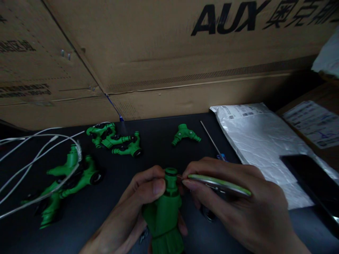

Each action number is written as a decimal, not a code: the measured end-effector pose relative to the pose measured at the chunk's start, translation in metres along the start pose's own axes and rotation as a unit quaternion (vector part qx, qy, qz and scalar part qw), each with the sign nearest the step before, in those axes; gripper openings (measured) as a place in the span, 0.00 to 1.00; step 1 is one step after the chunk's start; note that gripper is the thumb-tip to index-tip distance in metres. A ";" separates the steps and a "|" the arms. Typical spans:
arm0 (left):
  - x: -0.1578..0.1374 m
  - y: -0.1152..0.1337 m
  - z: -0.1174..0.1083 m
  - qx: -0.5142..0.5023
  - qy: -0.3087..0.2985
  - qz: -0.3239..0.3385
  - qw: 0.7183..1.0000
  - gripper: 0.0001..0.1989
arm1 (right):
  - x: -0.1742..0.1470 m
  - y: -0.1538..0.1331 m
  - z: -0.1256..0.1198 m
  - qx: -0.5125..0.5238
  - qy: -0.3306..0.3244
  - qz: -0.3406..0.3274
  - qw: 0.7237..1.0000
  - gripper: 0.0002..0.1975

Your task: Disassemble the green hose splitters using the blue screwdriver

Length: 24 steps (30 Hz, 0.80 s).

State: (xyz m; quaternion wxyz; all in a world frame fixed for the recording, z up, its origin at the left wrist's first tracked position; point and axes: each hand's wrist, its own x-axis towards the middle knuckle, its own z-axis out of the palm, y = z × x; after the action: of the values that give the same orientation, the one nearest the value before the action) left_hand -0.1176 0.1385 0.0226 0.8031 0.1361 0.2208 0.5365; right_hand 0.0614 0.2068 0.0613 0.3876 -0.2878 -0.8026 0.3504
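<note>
My left hand (144, 195) is closed around a green plastic hose fitting (167, 211), its narrow neck pointing up. A dark ring sits in a groove near the top of that neck. Pinched in my right hand (238, 201) is a slim green-and-silver tool (219, 184), perhaps a pocket knife. Its thin tip reaches the right side of the neck, just below the rim; whether it touches the ring I cannot tell. Beneath my right hand, a small dark round part (208, 213) is partly hidden. Small dark pieces (143, 235) lie under my left wrist.
Several green fittings (71, 176) lie at left among white cables (39, 155), with more (116, 139) behind. A Y-shaped fitting (185, 134) and a screwdriver (210, 137) lie ahead. At right are a white mailing bag (254, 141) and a phone (312, 180). A cardboard box (164, 53) walls the back.
</note>
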 end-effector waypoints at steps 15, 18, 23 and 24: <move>-0.005 -0.003 -0.008 0.062 0.092 -0.001 0.994 0.09 | -0.014 0.013 -0.002 -0.090 -0.010 -0.070 0.993 0.13; -0.006 0.002 -0.003 0.086 0.136 -0.035 0.986 0.12 | -0.018 0.017 -0.002 -0.118 -0.013 -0.085 0.989 0.17; -0.008 0.004 0.002 0.085 0.176 -0.043 0.980 0.16 | -0.019 0.018 0.001 -0.128 -0.010 -0.099 0.987 0.21; -0.009 0.004 0.002 0.084 0.180 -0.045 0.979 0.17 | -0.018 0.017 0.003 -0.123 -0.011 -0.100 0.987 0.22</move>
State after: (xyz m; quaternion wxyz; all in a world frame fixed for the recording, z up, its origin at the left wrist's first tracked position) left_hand -0.1223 0.1321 0.0284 0.7591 0.0943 0.4118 0.4952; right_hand 0.0724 0.2028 0.0389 0.3734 -0.2478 -0.8685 0.2118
